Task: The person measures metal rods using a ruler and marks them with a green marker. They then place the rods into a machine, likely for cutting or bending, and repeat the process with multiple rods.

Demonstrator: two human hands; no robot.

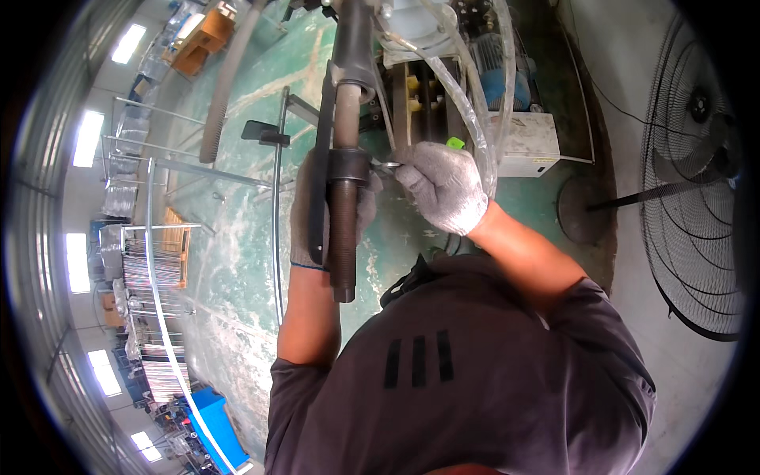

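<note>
A dark threaded shaft (343, 237) extends toward me from a machine, with a black collar (348, 165) around it and a flat black bar (321, 174) along its left side. My left hand (302, 214), in a pale knit glove, reaches beneath the bar and shaft. Its fingertips show on the shaft's right side, curled round it; the rest is hidden. Just right of the collar, my gloved right hand (443, 186) is closed on a small shiny metal tool (388, 165) that points at the collar. The tool's exact kind is too small to tell.
Clear hoses (467, 103) hang beyond my right hand, near a pale metal box (526, 144) and a blue motor (507, 83). A large black fan (697, 174) stands at the right. A metal stand (279, 206) rises left of the shaft. A blue bin (214, 419) lies far left.
</note>
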